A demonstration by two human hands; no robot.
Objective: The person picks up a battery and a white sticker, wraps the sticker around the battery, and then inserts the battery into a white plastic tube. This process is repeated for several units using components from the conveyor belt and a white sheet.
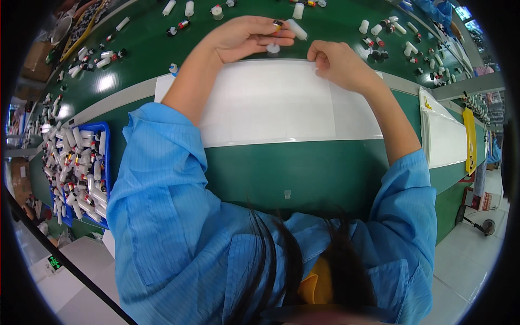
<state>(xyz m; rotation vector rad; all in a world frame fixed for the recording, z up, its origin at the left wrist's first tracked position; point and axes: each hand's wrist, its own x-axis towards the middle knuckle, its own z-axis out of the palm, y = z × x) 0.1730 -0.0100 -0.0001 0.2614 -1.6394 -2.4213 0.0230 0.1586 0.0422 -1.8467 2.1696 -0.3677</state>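
My left hand (246, 39) reaches over the far edge of a white sheet (271, 103), palm partly turned up, its fingers around a small white plastic cylinder (296, 30) with a dark, red and yellow end. Just under those fingers is a small translucent white round piece (273, 49); whether it touches the hand I cannot tell. To the right, my right hand (342, 66) hovers over the sheet's far edge with its fingers curled closed. Anything inside them is hidden.
A blue bin (108, 162) heaped with similar white cylinders stands at the left. More cylinders and dark caps lie scattered over the green surface (146, 46) beyond a grey rail. White sheets (444, 135) and a yellow strip (469, 141) are at the right.
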